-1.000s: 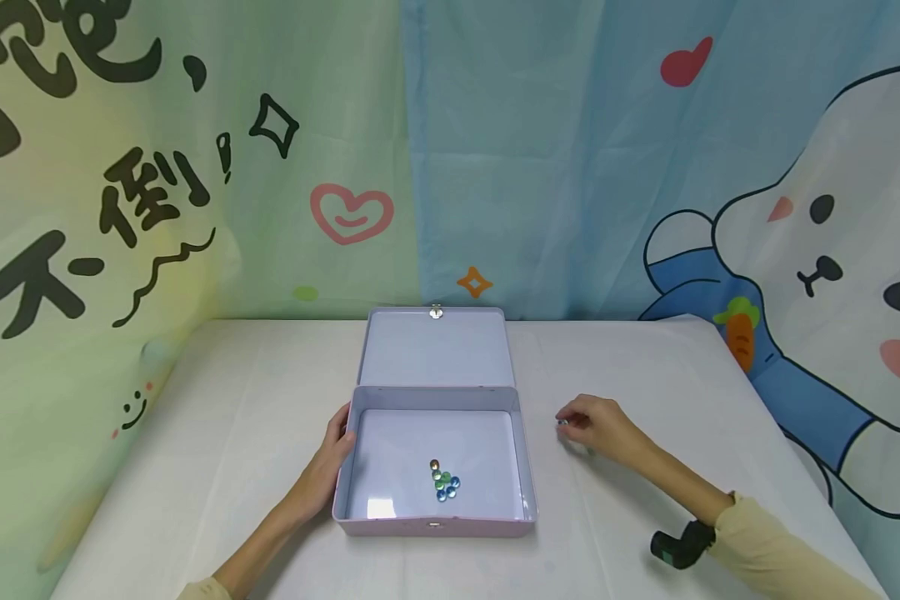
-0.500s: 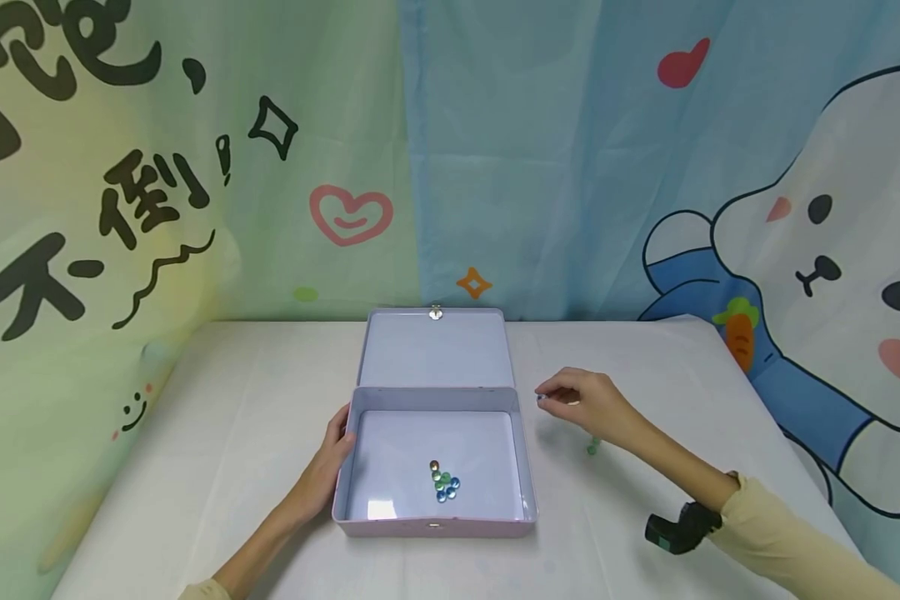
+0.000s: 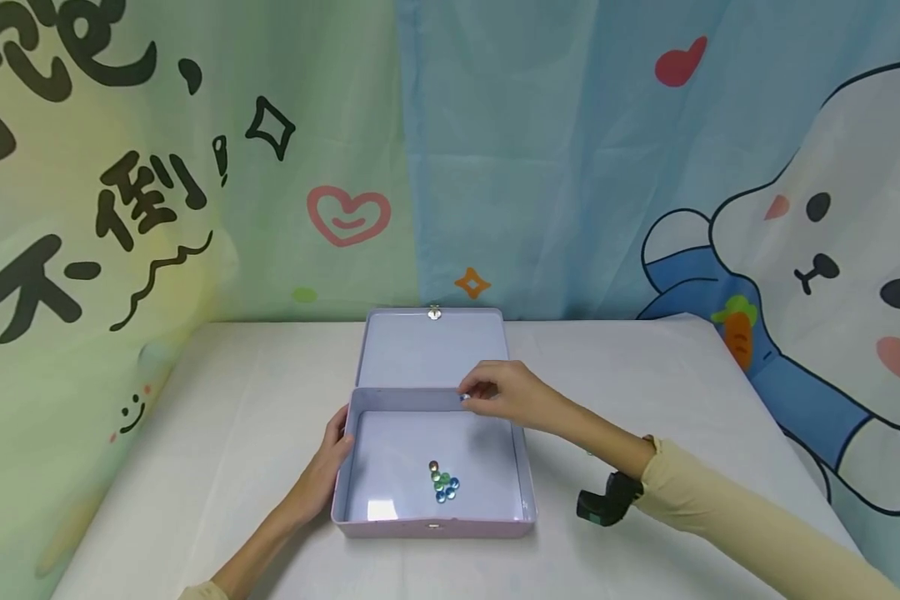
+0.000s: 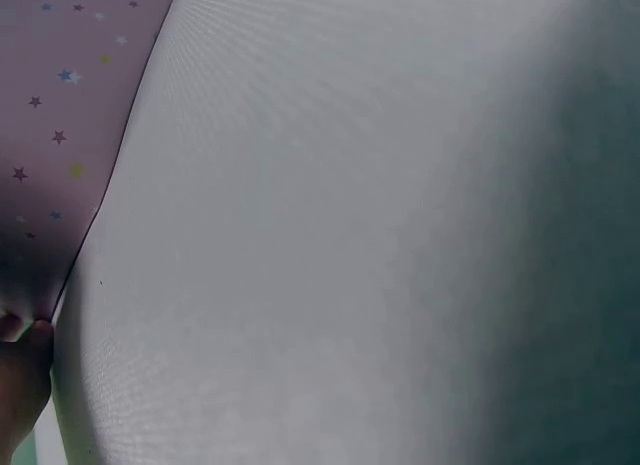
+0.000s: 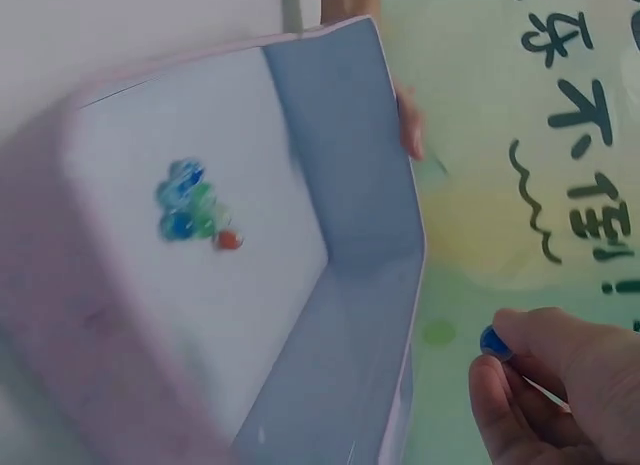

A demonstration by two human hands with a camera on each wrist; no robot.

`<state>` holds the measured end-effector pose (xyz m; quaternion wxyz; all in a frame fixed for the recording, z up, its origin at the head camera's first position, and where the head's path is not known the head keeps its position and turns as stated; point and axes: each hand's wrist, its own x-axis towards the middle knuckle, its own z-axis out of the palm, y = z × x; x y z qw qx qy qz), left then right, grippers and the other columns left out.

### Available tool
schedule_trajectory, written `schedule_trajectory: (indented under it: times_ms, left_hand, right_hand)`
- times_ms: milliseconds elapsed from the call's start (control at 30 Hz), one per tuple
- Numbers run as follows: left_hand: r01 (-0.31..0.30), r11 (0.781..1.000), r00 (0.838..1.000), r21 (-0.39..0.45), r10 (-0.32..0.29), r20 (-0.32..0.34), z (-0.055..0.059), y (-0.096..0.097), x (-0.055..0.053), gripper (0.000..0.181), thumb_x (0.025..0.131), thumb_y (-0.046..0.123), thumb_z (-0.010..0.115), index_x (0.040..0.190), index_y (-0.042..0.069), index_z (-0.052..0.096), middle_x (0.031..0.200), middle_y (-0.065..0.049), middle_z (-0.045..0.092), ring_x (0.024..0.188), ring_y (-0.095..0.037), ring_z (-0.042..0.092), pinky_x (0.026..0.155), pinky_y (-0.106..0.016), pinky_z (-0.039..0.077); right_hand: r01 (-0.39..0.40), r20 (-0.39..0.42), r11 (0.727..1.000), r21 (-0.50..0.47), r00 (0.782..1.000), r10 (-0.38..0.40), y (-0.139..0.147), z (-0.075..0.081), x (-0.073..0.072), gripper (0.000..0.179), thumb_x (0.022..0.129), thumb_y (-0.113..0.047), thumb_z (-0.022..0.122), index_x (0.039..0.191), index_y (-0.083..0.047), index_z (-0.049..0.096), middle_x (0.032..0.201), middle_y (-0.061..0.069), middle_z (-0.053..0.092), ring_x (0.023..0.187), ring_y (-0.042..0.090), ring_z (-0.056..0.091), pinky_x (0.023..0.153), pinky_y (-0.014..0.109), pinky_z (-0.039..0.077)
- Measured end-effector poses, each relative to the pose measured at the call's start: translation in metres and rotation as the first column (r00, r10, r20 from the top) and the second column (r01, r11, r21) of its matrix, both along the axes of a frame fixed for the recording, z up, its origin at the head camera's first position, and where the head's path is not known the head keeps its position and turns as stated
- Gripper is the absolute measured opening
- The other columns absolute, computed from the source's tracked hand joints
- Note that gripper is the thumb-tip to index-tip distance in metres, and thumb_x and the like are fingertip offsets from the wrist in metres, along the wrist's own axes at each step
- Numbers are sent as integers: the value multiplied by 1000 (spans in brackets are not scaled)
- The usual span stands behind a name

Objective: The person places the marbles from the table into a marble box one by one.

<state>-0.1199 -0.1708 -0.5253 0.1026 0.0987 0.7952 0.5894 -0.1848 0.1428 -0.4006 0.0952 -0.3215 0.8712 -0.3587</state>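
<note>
A pale lilac hinged box [image 3: 434, 528], its lid [image 3: 435, 346] raised at the back, stands mid-table. Several blue and green glass marbles [image 3: 442, 485] and an amber one [image 5: 229, 240] lie together on its floor. My left hand [image 3: 322, 471] holds the box's left side, the thumb at the rim; its other fingers are partly hidden. My right hand [image 3: 513, 396] is above the back right part of the box, pinching a blue glass marble [image 5: 494, 342] between thumb and finger. Stars decorate the pink outer wall [image 4: 75, 115].
A white cloth covers the table [image 3: 270, 367]. To the right of the box, a small green marble [image 3: 589, 453] shows just beside the right forearm. A black wrist camera [image 3: 607, 500] hangs under that forearm. A printed curtain [image 3: 495, 167] rises behind the table.
My right hand has moved left with the marble, from over the table on the right to above the box. My left hand and the marbles in the box stay where they were.
</note>
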Motion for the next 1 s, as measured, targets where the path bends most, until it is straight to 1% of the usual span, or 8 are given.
schedule_trajectory:
  times_ms: [100,200,267,400,600,767,833,1000]
  left_hand:
    - [-6,1000,1000,-5,6,-3,0,0,0,53,105,29,26,155,19,9,163,-16,10,148,-43,14,112,-68,16]
    - [-5,1000,1000,-6,5,0,0,1,1,53,106,30,25,155,19,9,163,-16,10,148,-43,14,112,-68,17]
    - [-2,1000,1000,-4,2,4,0,1,1,53,106,30,25,155,19,9,163,-17,10,148,-44,14,112,-68,17]
    - [-11,1000,1000,-3,11,12,2,3,2,54,106,31,24,155,18,9,162,-17,12,147,-43,18,111,-66,19]
    - [-13,1000,999,5,13,32,0,2,1,54,106,33,23,155,21,7,163,-14,11,147,-40,18,112,-64,20]
    - [-19,1000,999,1,19,30,-1,2,1,54,106,33,23,156,20,7,163,-14,10,149,-40,15,114,-63,18]
    - [-15,1000,999,3,15,29,-1,1,1,54,106,33,23,156,20,7,163,-15,10,149,-40,14,114,-64,18]
    - [-12,1000,1000,16,11,27,-1,0,0,53,106,32,23,156,22,7,163,-13,10,149,-39,16,113,-62,20]
  right_hand:
    - [-82,14,996,22,997,82,-22,-4,-7,15,87,-12,70,100,-4,72,91,2,70,80,5,60,74,16,52]
    - [-157,26,986,49,987,156,-43,-10,-13,13,87,-12,70,98,-5,72,91,3,70,80,4,59,73,14,51]
    - [-192,30,979,62,981,191,-56,-15,-16,13,87,-12,70,97,-5,72,91,4,70,80,5,60,73,14,50]
    - [-231,45,968,98,973,228,-81,-25,-19,15,87,-12,71,98,-2,73,92,5,71,80,7,61,72,13,49]
    - [-265,127,950,165,961,247,-108,-43,-17,11,87,-11,71,95,-4,71,89,3,70,76,4,57,70,12,46]
    - [-268,125,937,224,961,245,-121,-56,-14,9,86,-13,73,92,-7,69,85,-1,68,72,0,53,68,10,46]
    - [-268,111,932,242,962,248,-125,-61,-13,9,85,-14,74,91,-9,69,83,-2,68,70,-1,52,67,9,45]
    - [-270,118,927,260,962,247,-130,-72,-12,8,84,-15,75,85,-10,68,76,-6,64,66,-2,50,63,10,43]
